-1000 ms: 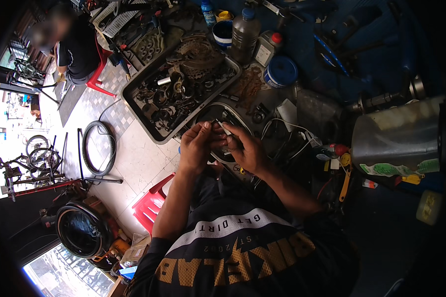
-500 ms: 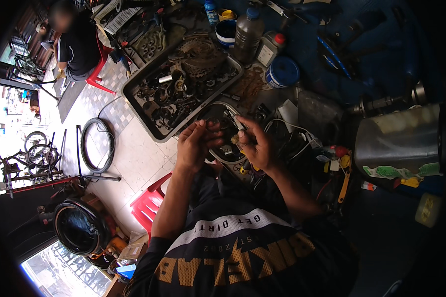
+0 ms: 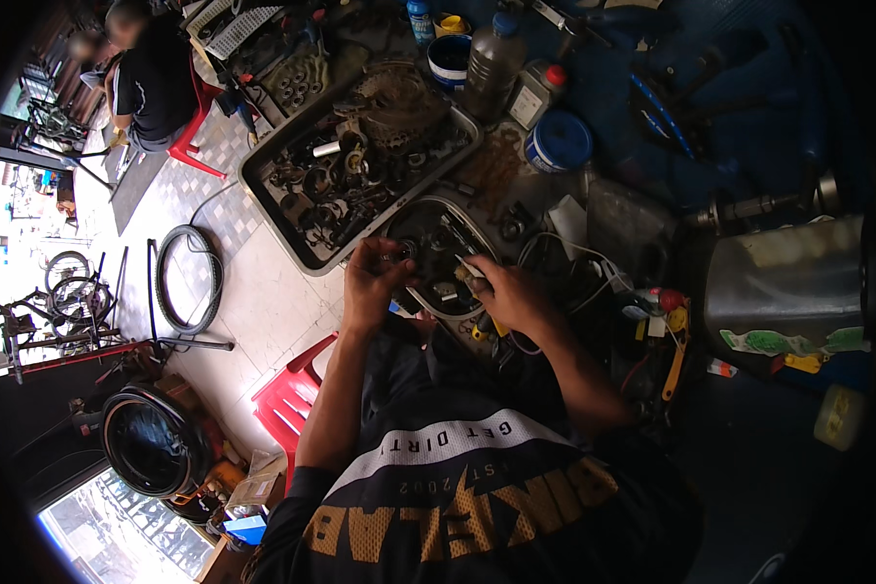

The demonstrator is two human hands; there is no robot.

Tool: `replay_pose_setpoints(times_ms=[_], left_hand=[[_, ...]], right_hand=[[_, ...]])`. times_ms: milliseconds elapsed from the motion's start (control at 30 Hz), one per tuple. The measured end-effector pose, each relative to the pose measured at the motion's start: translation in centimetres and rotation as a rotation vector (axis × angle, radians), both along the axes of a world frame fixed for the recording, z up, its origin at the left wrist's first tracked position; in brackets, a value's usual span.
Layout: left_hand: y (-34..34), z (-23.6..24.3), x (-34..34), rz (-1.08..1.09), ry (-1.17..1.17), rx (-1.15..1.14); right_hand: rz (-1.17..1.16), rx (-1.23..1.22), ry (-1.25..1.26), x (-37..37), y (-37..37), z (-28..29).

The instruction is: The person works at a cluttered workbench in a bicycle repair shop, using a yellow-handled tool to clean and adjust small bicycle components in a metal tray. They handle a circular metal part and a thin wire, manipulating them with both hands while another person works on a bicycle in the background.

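My left hand (image 3: 368, 292) is over the left rim of a round metal basin (image 3: 436, 206), its fingers curled about a small dark ring-shaped metal part (image 3: 407, 249). Dim light hides the part's exact kind. My right hand (image 3: 512, 297) is at the basin's right side, closed on what looks like a small brush with a tan bristly tip (image 3: 463, 273). That tip points toward the left hand, a short gap away from the ring-shaped part. Inside the basin lie dark liquid or grime and several small metal pieces.
Beyond the basin a large metal tray (image 3: 263, 180) holds greasy bike parts. A blue-lidded tub (image 3: 559, 141), a red-capped bottle (image 3: 537, 95) and a dark jug (image 3: 494, 63) stand behind. A red chair (image 3: 292, 394) is at lower left. A seated person (image 3: 151, 88) works far left.
My right hand has turned and lowered slightly, its fingers curling in more over the brush. My left fingers have shifted, showing more of the ring-shaped part.
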State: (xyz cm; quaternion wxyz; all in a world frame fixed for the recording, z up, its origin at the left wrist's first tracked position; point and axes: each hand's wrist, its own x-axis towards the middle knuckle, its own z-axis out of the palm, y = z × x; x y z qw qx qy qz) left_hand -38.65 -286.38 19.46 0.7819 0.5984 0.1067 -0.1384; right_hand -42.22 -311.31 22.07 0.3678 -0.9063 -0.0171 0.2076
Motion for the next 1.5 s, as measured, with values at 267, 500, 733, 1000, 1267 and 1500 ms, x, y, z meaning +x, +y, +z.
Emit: replay_pose_setpoints(times_ms=[267,500,733,1000,1267,1500], left_hand=[[-0.5,0.6,0.1,-0.061,0.061,-0.031],[-0.6,1.5,-0.1,-0.074,0.064,-0.044],[-0.7,2.4,-0.2,-0.067,0.079,-0.028],[-0.7,2.4,-0.2,-0.067,0.058,-0.001],[-0.7,1.9,-0.1,-0.102,-0.068,0.131],[-0.7,2.3,-0.1,-0.155,-0.225,0.478]], right_hand=[[-0.089,0.398,0.012,-0.3,-0.4,1.9],[-0.024,0.559,0.012,0.7,1.1,4.3],[0.016,0.522,-0.033,1.5,1.3,3.5],[0.023,0.562,-0.052,1.7,1.5,2.1],[0.056,0.638,-0.055,2.3,1.1,1.5],[0.038,0.627,0.004,2.5,1.2,2.8]])
